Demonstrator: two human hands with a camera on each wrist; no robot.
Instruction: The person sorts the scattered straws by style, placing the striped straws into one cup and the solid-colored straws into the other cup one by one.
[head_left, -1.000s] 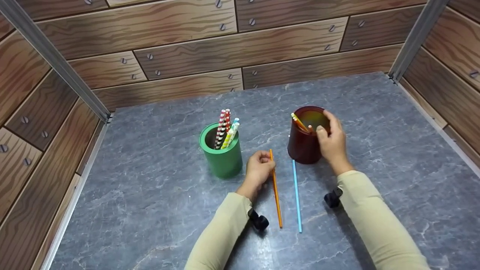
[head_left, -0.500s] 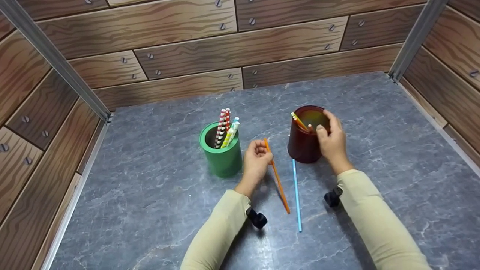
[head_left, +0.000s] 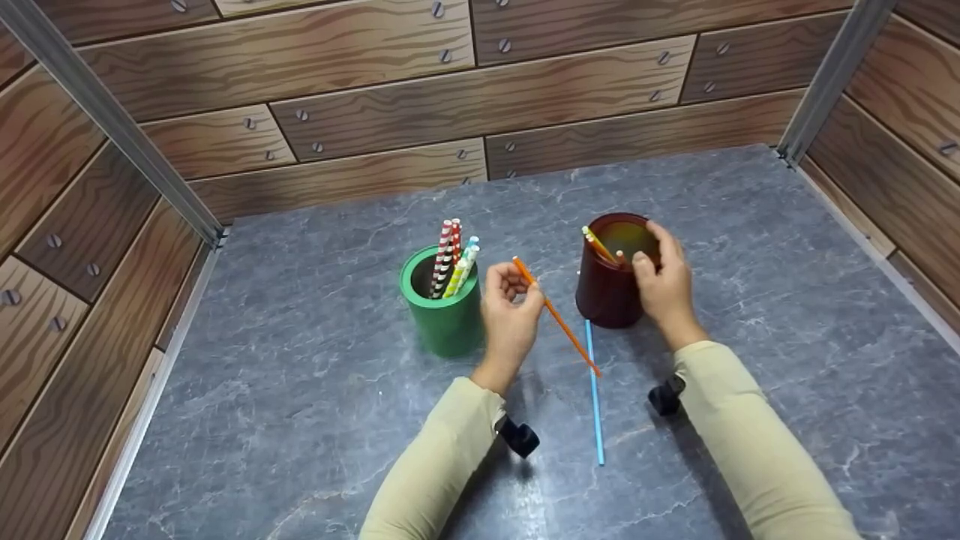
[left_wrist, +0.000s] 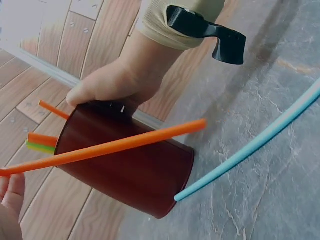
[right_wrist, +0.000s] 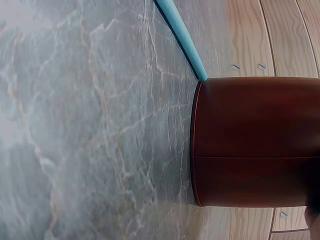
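An orange straw [head_left: 559, 319] is pinched near its upper end by my left hand [head_left: 510, 319]; it slants down to the right, raised off the table. My right hand [head_left: 666, 289] grips the rim of a dark red cup [head_left: 606, 292], thumb at the near side of the opening. Several straws [head_left: 598, 244] in yellow and orange lean inside that cup. On the table a plain blue straw [head_left: 597, 420] lies with its far end at the cup's base, and the orange straw crosses over it in the head view. The left wrist view shows the orange straw [left_wrist: 115, 146] in front of the cup.
Just left of my left hand stands a green cup [head_left: 446, 326] holding several patterned paper straws [head_left: 454, 262], striped and dotted. Wood-print panels [head_left: 375, 112] close off the back and sides of the grey marbled table [head_left: 300, 360].
My left hand has lifted the orange straw from the table and moved away from me. The straw's lower end has swung up and to the right. My right hand stays on the cup.
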